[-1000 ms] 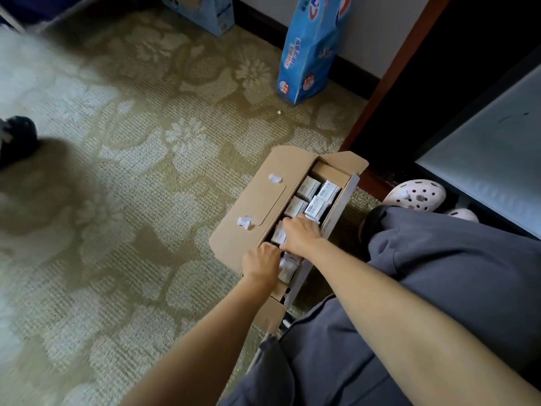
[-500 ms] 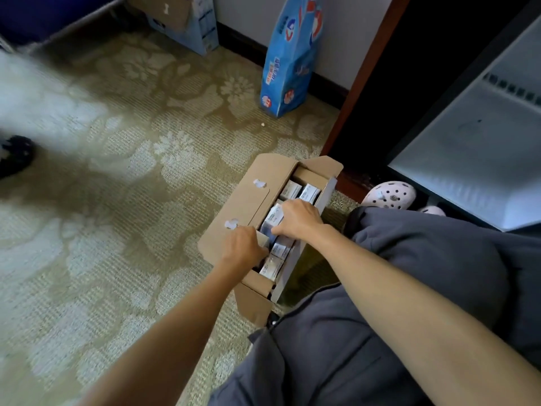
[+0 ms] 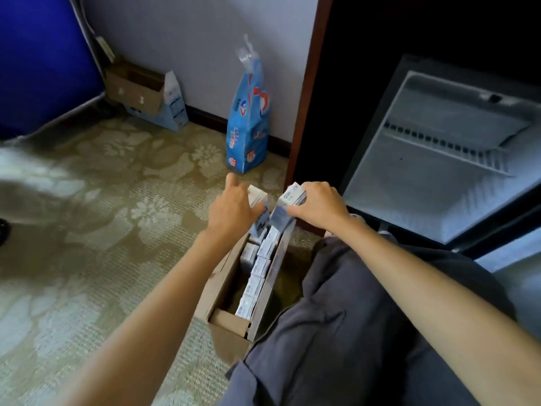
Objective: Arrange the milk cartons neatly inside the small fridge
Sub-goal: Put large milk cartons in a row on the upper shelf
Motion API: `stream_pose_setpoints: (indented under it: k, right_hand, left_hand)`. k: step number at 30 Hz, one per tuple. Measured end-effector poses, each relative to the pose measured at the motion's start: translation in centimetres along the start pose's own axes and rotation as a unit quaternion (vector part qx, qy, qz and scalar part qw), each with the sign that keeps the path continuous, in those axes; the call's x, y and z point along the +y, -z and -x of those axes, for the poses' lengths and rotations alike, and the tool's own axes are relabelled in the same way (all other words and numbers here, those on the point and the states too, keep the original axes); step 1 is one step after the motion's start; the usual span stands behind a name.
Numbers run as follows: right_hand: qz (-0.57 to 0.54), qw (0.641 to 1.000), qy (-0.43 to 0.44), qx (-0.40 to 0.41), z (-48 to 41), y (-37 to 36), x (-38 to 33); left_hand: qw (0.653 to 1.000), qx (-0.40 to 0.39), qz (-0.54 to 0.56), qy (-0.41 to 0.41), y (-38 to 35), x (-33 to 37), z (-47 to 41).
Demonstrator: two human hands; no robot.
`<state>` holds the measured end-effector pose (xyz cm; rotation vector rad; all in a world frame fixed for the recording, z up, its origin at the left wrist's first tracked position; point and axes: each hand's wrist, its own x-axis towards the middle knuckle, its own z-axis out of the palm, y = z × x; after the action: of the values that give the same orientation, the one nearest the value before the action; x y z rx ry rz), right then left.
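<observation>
A brown cardboard box lies open on the carpet by my knee, with several small white milk cartons packed in a row inside. My left hand grips one milk carton lifted above the box's far end. My right hand grips a second carton beside it, also raised. The small fridge stands open at the right, its white inside and wire shelf bare.
A blue printed bag leans against the wall beyond the box. Another cardboard box sits in the far corner next to a blue panel. A dark wooden cabinet edge runs between wall and fridge. My grey trousers fill the lower right.
Both hands have risen out of the box, each holding a carton. The view has tilted up, bringing the open fridge and wall into sight.
</observation>
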<state>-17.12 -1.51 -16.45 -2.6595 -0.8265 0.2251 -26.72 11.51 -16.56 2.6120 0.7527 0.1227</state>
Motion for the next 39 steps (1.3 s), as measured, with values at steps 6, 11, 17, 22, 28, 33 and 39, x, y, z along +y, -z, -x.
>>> stream_pose_setpoints:
  k: [6, 11, 17, 22, 28, 33, 39]
  right_hand:
    - [-0.054, 0.993, -0.030, 0.097, -0.3, 5.6, 4.6]
    - [-0.105, 0.980, -0.058, 0.159, 0.1, 9.0, 8.9]
    - [-0.093, 0.957, -0.110, 0.253, -1.1, 11.8, 14.7]
    - [-0.097, 0.930, -0.121, 0.334, -2.6, 13.0, 19.4]
    - [-0.087, 0.913, -0.151, 0.369, -6.3, 14.0, 24.3]
    - [-0.095, 0.902, -0.174, 0.382, -9.0, 13.9, 26.6]
    - [-0.105, 0.896, -0.175, 0.394, -10.9, 12.6, 28.5]
  left_hand:
    - [0.995, 0.021, 0.021, -0.098, 1.9, 6.9, -2.5]
    - [0.980, 0.014, 0.013, -0.196, 1.4, 12.5, -4.6]
    - [0.964, 0.015, -0.001, -0.266, -0.5, 20.1, -7.6]
    - [0.955, 0.007, 0.014, -0.298, -2.9, 25.7, -10.8]
    - [0.942, 0.017, 0.066, -0.329, -6.3, 29.3, -15.7]
    - [0.940, 0.016, 0.026, -0.341, -9.2, 31.0, -18.7]
    - [0.934, 0.007, 0.101, -0.342, -10.9, 32.3, -20.8]
